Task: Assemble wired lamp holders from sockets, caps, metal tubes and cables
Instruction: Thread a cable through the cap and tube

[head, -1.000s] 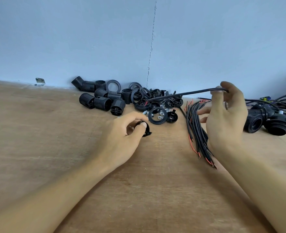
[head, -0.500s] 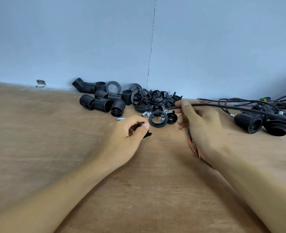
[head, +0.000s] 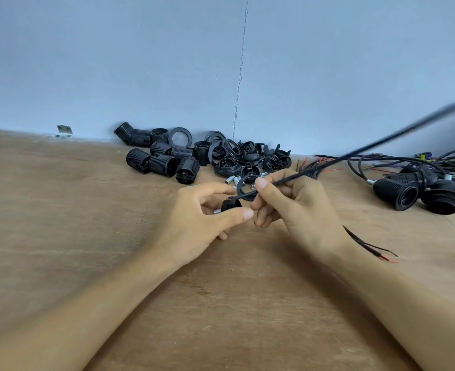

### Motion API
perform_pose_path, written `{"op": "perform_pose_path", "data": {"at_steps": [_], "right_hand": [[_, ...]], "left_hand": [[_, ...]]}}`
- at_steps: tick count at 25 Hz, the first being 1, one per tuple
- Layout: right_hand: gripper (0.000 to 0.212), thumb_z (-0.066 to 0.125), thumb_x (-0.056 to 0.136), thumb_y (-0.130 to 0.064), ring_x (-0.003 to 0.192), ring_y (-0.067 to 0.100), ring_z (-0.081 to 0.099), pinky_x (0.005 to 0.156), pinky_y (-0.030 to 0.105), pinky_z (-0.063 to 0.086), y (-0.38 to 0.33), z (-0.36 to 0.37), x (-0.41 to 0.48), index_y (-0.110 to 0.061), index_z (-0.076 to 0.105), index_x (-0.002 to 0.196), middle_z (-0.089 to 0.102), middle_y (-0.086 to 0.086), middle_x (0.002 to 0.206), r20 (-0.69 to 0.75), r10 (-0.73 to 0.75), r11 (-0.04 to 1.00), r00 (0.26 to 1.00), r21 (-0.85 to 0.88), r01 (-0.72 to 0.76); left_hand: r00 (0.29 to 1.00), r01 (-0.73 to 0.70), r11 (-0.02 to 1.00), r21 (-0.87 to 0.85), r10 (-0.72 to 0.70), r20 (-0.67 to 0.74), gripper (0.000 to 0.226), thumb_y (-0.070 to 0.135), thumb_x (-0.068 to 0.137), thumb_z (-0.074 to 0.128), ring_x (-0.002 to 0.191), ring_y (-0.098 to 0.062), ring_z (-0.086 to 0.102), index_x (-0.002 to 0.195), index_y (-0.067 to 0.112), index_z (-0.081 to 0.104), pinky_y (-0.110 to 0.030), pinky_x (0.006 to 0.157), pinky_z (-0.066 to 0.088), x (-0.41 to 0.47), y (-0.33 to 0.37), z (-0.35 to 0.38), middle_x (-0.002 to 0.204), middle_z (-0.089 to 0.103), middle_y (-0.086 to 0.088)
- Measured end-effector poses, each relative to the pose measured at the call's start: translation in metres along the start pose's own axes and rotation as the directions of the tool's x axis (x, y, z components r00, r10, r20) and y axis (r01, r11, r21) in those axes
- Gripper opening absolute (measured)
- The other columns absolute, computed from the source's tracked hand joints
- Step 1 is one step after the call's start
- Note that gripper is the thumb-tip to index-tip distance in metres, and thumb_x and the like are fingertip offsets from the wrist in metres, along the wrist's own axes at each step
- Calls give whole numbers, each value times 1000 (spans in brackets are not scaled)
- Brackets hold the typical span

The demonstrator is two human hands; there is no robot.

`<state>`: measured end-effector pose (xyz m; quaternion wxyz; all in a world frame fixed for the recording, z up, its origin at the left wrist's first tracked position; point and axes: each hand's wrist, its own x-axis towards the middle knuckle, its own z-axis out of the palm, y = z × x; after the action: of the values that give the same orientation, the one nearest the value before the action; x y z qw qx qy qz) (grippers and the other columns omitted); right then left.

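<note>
The left hand [head: 194, 220] holds a small black plastic cap [head: 231, 205] just above the light brown wooden worktop [head: 87, 250]. Its fingers [head: 238, 214] are curled round the cap, and a short silver metal tube [head: 216, 211] shows at the cap's left side. The right hand [head: 298, 207] pinches a thin black cable [head: 282, 181] between thumb and forefinger, just beside the cap. The cable's near end reaches the cap's top, but I cannot tell whether it has gone in. From the pinch the cable rises up and to the right, blurred along its far part. Behind the hands, against the pale blue wall [head: 140, 62], lie a heap of black ribbed sockets [head: 162, 163], black rings and loose caps [head: 247, 156], and a few loose silver tubes [head: 230, 180]. To the right, two wired black lamp holders [head: 408, 194] lie among a tangle of black cables [head: 381, 159].
</note>
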<state>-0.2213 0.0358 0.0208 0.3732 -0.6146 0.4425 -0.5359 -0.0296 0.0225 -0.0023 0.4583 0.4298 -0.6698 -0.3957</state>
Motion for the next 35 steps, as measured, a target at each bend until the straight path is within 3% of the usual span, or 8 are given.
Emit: {"op": "perform_pose_path", "data": {"at_steps": [5, 12, 18, 23, 27, 29, 32, 35], "right_hand": [[21, 59, 101, -25, 50, 22, 64, 52, 31, 53, 0, -2, 0, -7, 60, 90, 66, 6, 65, -41, 17, 997, 999, -79, -20], [24, 63, 99, -28, 47, 23, 62, 50, 31, 51, 0, -1, -1, -10, 60, 83, 66, 7, 62, -7, 13, 986, 1000, -163, -14], [26, 64, 98, -30, 46, 24, 62, 48, 27, 50, -1, -1, -3, -9, 61, 83, 65, 4, 60, -6, 13, 981, 1000, -196, -14], [21, 66, 96, -35, 46, 22, 63, 48, 23, 47, 0, 1, -6, -18, 64, 83, 65, 3, 60, -2, -22, 968, 1000, -249, 21], [18, 70, 92, -39, 54, 10, 51, 57, 23, 43, 0, -1, -5, -24, 68, 83, 56, -4, 59, 5, -77, 936, 997, -345, 74], [16, 71, 92, -36, 54, 10, 47, 57, 19, 41, -1, -1, -3, -22, 70, 86, 55, -2, 59, 0, -64, 960, 998, -275, 61], [16, 67, 94, -35, 46, 7, 34, 47, 19, 29, -6, -2, 0, -20, 71, 91, 53, -13, 57, 35, 69, 993, 997, 94, -72], [20, 64, 94, -41, 48, 7, 30, 47, 21, 28, -7, 0, 0, -25, 75, 90, 71, -9, 81, 106, 154, 960, 982, 220, -174]], "left_hand": [[994, 64, 989, -135, -75, -74, 31, 54, 85, 68, 57, -23, 71, 98, 28, 78, -32, 54, 59, 3, 3, 3, 84, 76, 4], [978, 209, 937, -281, -204, 46, 52, 57, 90, 54, 66, -19, 66, 97, 14, 81, -26, 58, 55, 6, 5, 1, 82, 73, -10], [969, 245, 921, -302, -220, 115, 32, 21, 106, 55, 80, -19, 71, 91, 11, 82, -30, 76, 60, 8, 2, -3, 92, 77, -10], [955, 280, 879, -387, -214, 204, 28, -2, 101, 54, 99, -24, 73, 119, 5, 74, -32, 85, 60, 7, 2, -5, 111, 77, -10], [948, 296, 845, -446, -204, 243, 36, -13, 91, 61, 105, -22, 75, 120, 4, 73, -35, 90, 61, 1, 4, -2, 109, 78, -9], [954, 279, 843, -460, -191, 230, 37, -6, 83, 70, 102, -28, 76, 118, 4, 73, -31, 85, 62, 0, 7, -2, 109, 78, -15], [944, 318, 763, -563, -203, 259, 43, 4, 78, 70, 99, -31, 76, 121, 1, 69, -27, 79, 61, 1, 11, -2, 110, 76, -21], [927, 374, 677, -634, -247, 283, 41, 7, 79, 71, 95, -33, 77, 118, -4, 68, -27, 73, 62, 1, 15, 0, 106, 75, -27]]}}
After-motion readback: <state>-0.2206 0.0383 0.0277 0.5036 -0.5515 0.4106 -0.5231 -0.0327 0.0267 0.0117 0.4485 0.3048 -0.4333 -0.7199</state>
